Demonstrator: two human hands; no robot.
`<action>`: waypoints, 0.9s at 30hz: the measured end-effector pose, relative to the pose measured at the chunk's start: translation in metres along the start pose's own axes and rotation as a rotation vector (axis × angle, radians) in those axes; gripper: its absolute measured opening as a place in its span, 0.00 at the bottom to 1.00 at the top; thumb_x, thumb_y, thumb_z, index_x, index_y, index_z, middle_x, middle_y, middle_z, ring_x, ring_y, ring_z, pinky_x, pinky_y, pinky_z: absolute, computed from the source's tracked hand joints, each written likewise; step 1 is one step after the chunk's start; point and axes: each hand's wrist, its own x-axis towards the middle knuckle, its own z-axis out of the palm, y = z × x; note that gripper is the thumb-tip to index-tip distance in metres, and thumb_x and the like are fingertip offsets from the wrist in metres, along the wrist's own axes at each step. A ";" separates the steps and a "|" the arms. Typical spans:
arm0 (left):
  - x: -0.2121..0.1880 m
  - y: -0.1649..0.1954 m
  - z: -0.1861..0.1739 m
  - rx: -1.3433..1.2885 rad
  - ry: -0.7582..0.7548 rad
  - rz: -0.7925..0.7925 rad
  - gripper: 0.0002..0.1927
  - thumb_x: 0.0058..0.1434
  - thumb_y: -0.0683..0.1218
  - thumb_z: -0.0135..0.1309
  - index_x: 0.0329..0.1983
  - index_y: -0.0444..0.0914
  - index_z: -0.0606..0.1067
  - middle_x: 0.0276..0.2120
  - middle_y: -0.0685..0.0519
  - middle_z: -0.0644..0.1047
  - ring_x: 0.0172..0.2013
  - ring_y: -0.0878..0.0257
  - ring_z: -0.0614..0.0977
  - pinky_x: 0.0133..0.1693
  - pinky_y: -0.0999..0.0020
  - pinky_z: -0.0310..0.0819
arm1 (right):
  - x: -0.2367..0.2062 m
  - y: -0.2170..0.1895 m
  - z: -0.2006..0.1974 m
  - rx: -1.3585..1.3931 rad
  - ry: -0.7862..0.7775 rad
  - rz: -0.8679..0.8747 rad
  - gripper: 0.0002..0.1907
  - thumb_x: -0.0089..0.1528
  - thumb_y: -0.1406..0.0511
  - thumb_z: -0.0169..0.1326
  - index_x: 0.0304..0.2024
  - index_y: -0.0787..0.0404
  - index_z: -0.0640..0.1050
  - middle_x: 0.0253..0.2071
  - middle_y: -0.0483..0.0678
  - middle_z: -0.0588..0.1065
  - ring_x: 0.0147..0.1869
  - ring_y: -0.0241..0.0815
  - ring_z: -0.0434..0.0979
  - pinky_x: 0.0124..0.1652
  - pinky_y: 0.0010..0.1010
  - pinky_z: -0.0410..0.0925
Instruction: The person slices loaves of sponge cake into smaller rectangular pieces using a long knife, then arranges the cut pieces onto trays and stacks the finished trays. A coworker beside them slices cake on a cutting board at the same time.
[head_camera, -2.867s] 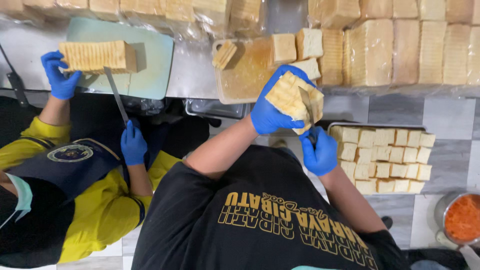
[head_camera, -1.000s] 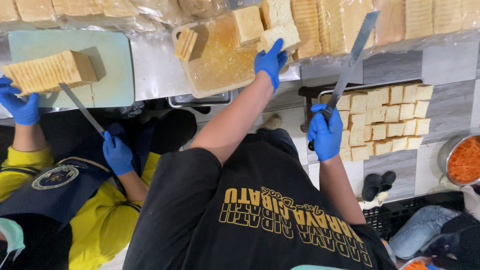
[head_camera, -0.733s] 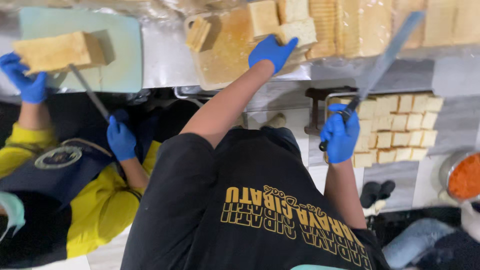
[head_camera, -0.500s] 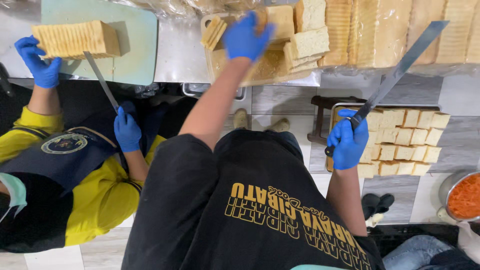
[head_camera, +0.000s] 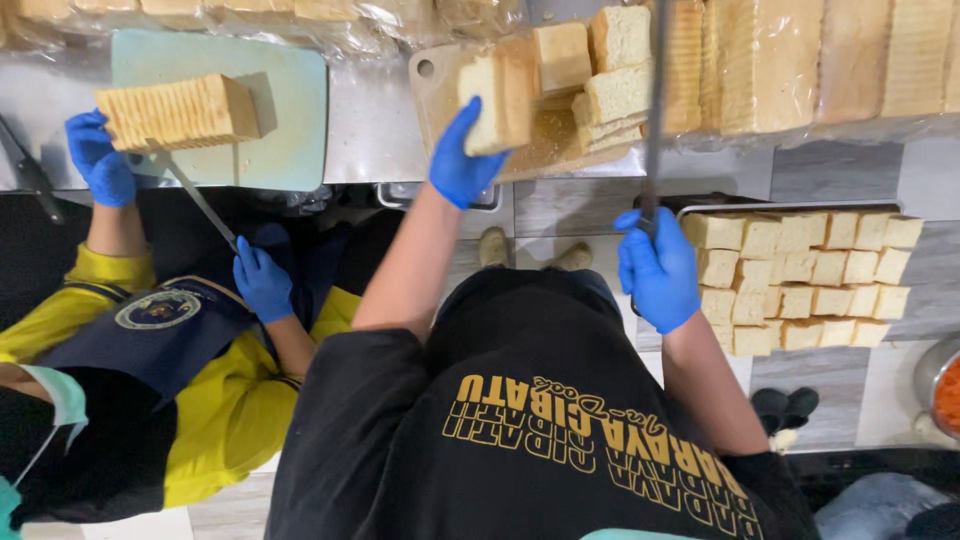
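My left hand, in a blue glove, grips an upright stack of bread slices at the left side of a wooden cutting board. More cut bread blocks lie on the right half of that board. My right hand, also gloved, holds a long knife by the handle. Its blade points away from me, past the board's right edge.
A metal tray of small bread squares sits at the right. Bagged loaves line the far side. A co-worker in yellow cuts a loaf on a pale green board. A bowl of orange shreds is at the right edge.
My left hand has closed on a stack of slices and stood it upright on the board. The knife in my right hand has swung from a rightward slant to nearly straight ahead.
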 end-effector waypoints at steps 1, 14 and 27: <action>-0.003 -0.014 0.008 -0.056 -0.036 0.006 0.29 0.69 0.53 0.54 0.70 0.38 0.65 0.60 0.46 0.75 0.60 0.51 0.77 0.62 0.53 0.73 | 0.001 -0.008 0.006 -0.070 -0.055 -0.008 0.07 0.74 0.66 0.43 0.51 0.62 0.70 0.23 0.42 0.66 0.20 0.31 0.63 0.22 0.24 0.61; -0.059 -0.069 0.119 0.762 -0.218 0.510 0.26 0.77 0.55 0.48 0.71 0.36 0.62 0.58 0.48 0.72 0.62 0.62 0.74 0.67 0.61 0.68 | 0.019 -0.080 0.029 -0.376 0.197 -0.508 0.18 0.65 0.69 0.64 0.54 0.64 0.73 0.30 0.44 0.69 0.32 0.35 0.67 0.37 0.28 0.65; -0.017 -0.104 0.103 -0.146 -0.310 0.037 0.42 0.66 0.74 0.44 0.68 0.37 0.67 0.58 0.46 0.76 0.58 0.53 0.79 0.61 0.57 0.74 | 0.043 -0.064 0.036 -0.563 0.321 -0.645 0.06 0.74 0.68 0.55 0.46 0.68 0.75 0.38 0.55 0.78 0.39 0.43 0.80 0.38 0.37 0.71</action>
